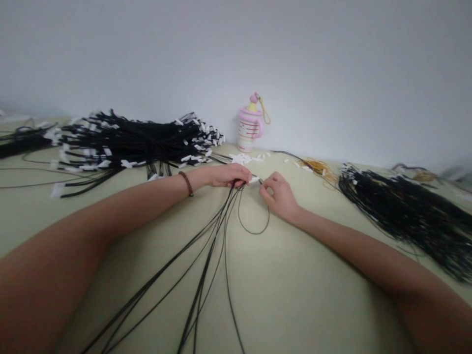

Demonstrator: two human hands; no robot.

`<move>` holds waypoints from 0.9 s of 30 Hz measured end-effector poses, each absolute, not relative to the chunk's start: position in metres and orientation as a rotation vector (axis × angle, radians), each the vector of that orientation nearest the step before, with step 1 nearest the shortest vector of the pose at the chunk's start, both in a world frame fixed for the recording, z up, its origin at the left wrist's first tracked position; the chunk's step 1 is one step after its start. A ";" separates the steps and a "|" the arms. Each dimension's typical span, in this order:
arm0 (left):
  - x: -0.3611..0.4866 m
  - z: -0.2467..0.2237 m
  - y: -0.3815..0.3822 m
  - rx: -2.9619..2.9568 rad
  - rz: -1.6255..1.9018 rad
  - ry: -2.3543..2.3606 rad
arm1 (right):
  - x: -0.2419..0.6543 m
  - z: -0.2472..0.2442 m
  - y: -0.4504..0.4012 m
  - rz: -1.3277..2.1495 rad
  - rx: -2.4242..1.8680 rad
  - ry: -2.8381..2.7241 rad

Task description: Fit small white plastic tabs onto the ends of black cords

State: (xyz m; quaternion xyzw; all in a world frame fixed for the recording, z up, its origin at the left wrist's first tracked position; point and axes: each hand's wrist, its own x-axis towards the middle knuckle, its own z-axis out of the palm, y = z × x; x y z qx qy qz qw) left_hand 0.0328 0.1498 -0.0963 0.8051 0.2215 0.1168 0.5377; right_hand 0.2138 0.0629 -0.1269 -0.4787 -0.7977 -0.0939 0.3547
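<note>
Several thin black cables (209,246) run from my left hand (231,175) down toward the near edge of the view. My left hand is closed on them, with a bead bracelet on its wrist. Between the two hands a small white connector (254,180) shows beside the left fingertips. My right hand (279,196) pinches the dark end of one cable close to that connector. A loop of cable (254,233) hangs below, between the hands. Whether the cable end touches the connector, I cannot tell.
A large pile of black cables with white ends (147,137) lies at the left. Another black cable bundle (409,216) lies at the right. Yellow rubber bands (320,168) and small white pieces (241,158) lie near the wall, by a pink and white cup (248,129).
</note>
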 end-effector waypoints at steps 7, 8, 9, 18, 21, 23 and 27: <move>0.032 -0.096 0.149 1.934 0.222 0.496 | 0.215 -0.126 0.064 -0.158 -0.960 -2.157; 0.032 -0.096 0.150 1.937 0.218 0.492 | 0.215 -0.126 0.063 -0.154 -0.957 -2.170; 0.032 -0.097 0.150 1.938 0.215 0.491 | 0.215 -0.126 0.063 -0.153 -0.961 -2.176; 0.034 -0.094 0.146 1.957 0.179 0.494 | 0.212 -0.124 0.059 -0.158 -1.015 -2.215; 0.034 -0.095 0.147 1.963 0.175 0.488 | 0.212 -0.125 0.060 -0.145 -1.016 -2.205; 0.034 -0.096 0.148 1.959 0.183 0.485 | 0.213 -0.126 0.061 -0.139 -1.018 -2.204; 0.034 -0.099 0.150 1.883 0.218 0.495 | 0.214 -0.128 0.063 -0.157 -1.025 -2.147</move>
